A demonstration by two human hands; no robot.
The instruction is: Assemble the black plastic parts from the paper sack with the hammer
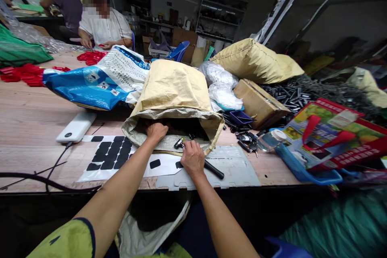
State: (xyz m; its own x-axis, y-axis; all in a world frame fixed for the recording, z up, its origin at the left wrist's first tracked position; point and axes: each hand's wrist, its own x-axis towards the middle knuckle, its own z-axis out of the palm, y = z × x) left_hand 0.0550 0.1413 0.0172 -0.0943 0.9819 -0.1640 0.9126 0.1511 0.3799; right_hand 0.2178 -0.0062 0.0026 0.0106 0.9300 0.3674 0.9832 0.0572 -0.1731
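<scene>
A tan paper sack lies on the table with its mouth open toward me and dark contents inside. My left hand reaches into the mouth at its left side; the fingertips are hidden in shadow. At the lower right of the mouth, my right hand is closed around a black-handled tool, whose metal and black head sticks out to the left of the fingers. A white sheet with black rounded stickers lies left of the hands, and a grey board is under the right hand.
A white power bank with a cable lies left. Behind it is a blue and white sack. At right are a cardboard box, a glass jar, a blue tray and a red bag. Two people sit across the table.
</scene>
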